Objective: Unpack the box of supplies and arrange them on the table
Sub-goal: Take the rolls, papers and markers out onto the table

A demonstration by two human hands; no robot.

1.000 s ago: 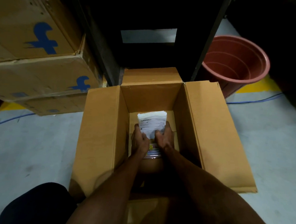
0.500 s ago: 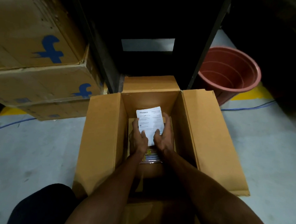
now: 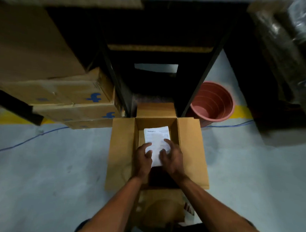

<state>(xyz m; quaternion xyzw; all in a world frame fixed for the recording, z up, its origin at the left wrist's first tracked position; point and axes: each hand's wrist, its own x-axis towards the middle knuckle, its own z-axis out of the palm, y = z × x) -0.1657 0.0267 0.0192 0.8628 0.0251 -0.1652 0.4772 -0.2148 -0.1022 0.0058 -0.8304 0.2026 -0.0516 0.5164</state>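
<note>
Both hands reach into the open cardboard box [image 3: 122, 149] on the floor: the left hand [image 3: 143, 158] and the right hand [image 3: 172, 156] each grip a side of a white printed paper packet [image 3: 156, 140] (text too blurred to read) above its bottom.

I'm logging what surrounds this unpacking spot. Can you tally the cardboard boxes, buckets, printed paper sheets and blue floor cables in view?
Open cardboard box being unpacked: 1
Closed cardboard boxes stacked at the left, blurred so roughly: 3
Reddish plastic bucket: 1
White printed paper sheet, held by left hand and right hand: 1
Blue floor cables: 2
Total: 8
</note>
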